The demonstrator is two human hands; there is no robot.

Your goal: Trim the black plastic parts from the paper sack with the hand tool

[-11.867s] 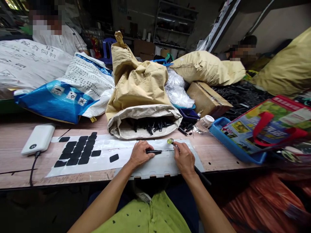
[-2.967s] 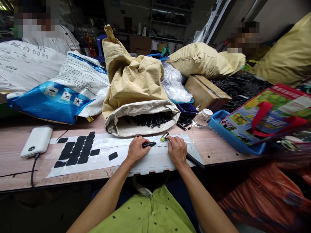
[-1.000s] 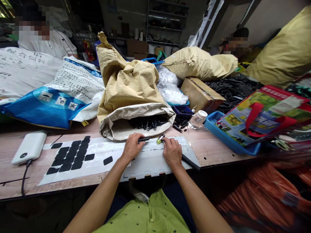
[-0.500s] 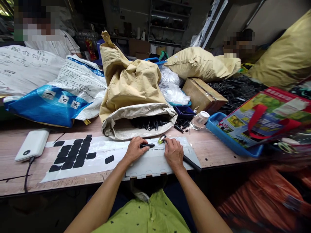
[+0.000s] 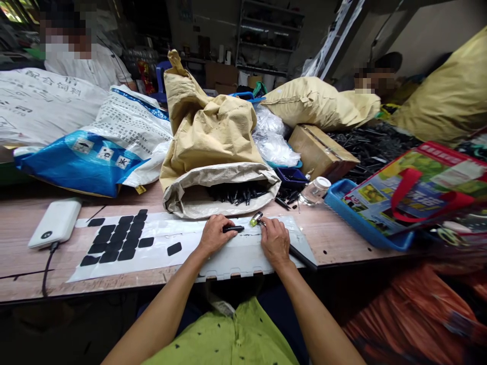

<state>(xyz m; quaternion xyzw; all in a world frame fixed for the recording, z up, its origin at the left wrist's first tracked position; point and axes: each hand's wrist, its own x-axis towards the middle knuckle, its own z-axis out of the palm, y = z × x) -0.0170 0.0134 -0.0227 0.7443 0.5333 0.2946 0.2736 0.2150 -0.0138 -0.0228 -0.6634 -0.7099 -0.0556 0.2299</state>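
My left hand (image 5: 216,233) is closed around a small black pen-like piece (image 5: 233,228), its tip pointing right. To its right, my right hand (image 5: 274,240) grips a small tool with a shiny, yellow-green head (image 5: 256,219); a thick black rod (image 5: 303,257) extends from beneath the palm toward the table edge. Both hands rest over a pale board (image 5: 236,261). Left of them lies a white sheet (image 5: 160,256) bearing rows of black rounded squares (image 5: 119,238), with a single square (image 5: 174,248) set apart. Behind the hands, an open sack (image 5: 213,132) shows many black pieces (image 5: 243,193) in its mouth.
A white power bank (image 5: 55,223) with a cable lies at left, before a blue and white bag (image 5: 87,157). At right are a clear jar (image 5: 315,190), a cardboard box (image 5: 321,149) and a blue tray (image 5: 365,218) under a printed bag (image 5: 411,187). Two people sit beyond.
The whole view has shifted slightly, so the table items appear a little further right. Both hands keep their hold, with hardly any movement relative to the board.
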